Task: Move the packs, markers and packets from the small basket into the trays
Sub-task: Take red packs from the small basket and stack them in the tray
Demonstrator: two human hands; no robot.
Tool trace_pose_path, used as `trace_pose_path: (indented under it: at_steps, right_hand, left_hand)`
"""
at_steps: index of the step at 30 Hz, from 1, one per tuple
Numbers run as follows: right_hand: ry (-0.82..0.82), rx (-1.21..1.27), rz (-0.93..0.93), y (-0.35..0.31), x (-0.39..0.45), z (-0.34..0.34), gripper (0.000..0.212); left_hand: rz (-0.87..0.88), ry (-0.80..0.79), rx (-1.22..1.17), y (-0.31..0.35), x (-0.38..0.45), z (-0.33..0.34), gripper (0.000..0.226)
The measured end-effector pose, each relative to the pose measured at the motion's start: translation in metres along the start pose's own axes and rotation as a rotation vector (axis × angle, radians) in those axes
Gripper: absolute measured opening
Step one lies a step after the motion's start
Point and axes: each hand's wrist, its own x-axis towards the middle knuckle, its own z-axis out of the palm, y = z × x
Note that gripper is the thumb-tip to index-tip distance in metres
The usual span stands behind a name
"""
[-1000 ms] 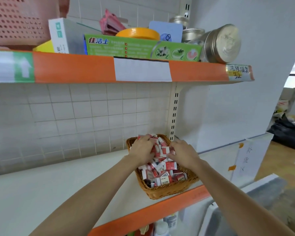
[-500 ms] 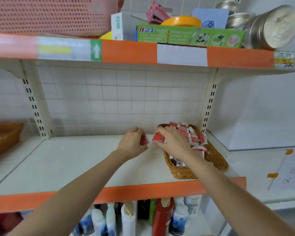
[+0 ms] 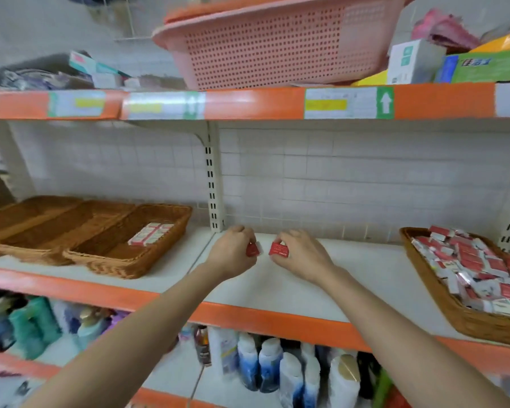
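We carry one red pack (image 3: pixel 252 249) pinched in the left hand (image 3: pixel 233 254) and another (image 3: pixel 279 249) in the right hand (image 3: pixel 302 254), above the shelf (image 3: pixel 365 278), between the small basket (image 3: pixel 465 316) and the trays (image 3: pixel 124 254), presumably for transfer.

Two small red packs are held side by side over the white shelf: one (image 3: pixel 253 249) pinched in the left hand (image 3: pixel 233 254), the other (image 3: pixel 279 249) pinched in the right hand (image 3: pixel 299 254), a narrow gap between them. Well to the right of the grips sits the small wicker basket (image 3: pixel 454 313), heaped with loose red-and-white packs (image 3: pixel 477 269) lying at all angles. Well to the left of the grips stand the wicker trays (image 3: pixel 80 237), side by side; the nearest one holds a neat row of red-and-white packs (image 3: pixel 150 233) at its back end.
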Motion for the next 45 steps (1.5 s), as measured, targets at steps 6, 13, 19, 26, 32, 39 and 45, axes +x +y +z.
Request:
trace_pose_path:
  at_steps: [6, 13, 19, 26, 32, 39, 45]
  right_hand:
    - [-0.012, 0.061, -0.096, -0.109, 0.057, 0.046, 0.031]
    - [-0.047, 0.056, -0.168, -0.197, 0.106, 0.092, 0.037]
    - [-0.079, -0.018, -0.217, -0.217, 0.152, 0.108, 0.042]
    - [-0.128, 0.069, -0.151, -0.219, 0.207, 0.126, 0.032]
    - [-0.226, 0.247, -0.12, -0.223, 0.228, 0.148, 0.03]
    - [-0.263, 0.22, -0.071, -0.223, 0.235, 0.159, 0.036]
    - [-0.397, 0.161, 0.025, -0.244, 0.223, 0.157, 0.035]
  left_hand:
    - [-0.073, 0.033, 0.051, -0.114, -0.031, -0.056, 0.03]
    - [-0.182, 0.066, 0.027, -0.212, -0.053, -0.092, 0.021]
    - [-0.26, 0.03, 0.048, -0.263, -0.039, -0.1, 0.026]
    - [-0.247, -0.048, 0.098, -0.296, -0.011, -0.101, 0.025]
    - [-0.233, -0.132, 0.025, -0.32, 0.012, -0.099, 0.024]
    - [-0.022, -0.347, 0.001, -0.346, 0.037, -0.095, 0.026]
    - [0.183, -0.492, 0.011, -0.368, 0.04, -0.09, 0.02]
